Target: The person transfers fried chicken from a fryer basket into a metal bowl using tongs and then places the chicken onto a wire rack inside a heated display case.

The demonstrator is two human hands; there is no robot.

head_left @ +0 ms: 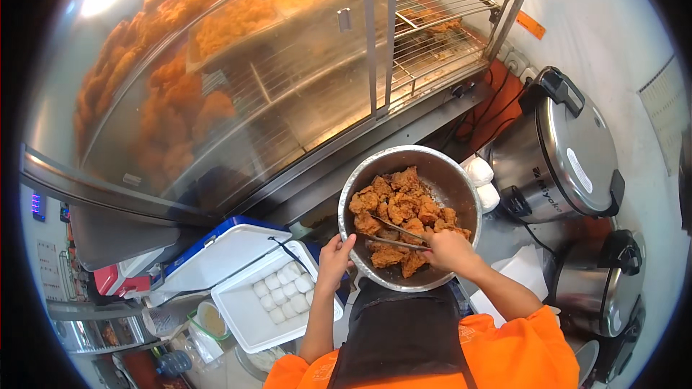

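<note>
The left hand (335, 256) grips the rim of the metal bowl (461, 180), fingers curled over its near edge. The right hand (448, 248) pinches tongs (396, 236) among the fried chicken (400, 205) in the bowl, below the glass display case (288, 79). Picking up 1 piece seems in hand; next likely calls for a firm squeeze and lift.

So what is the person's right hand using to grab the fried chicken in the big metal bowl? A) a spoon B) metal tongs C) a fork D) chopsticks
B: the right hand grips metal tongs reaching across the fried chicken in the bowl.
</note>
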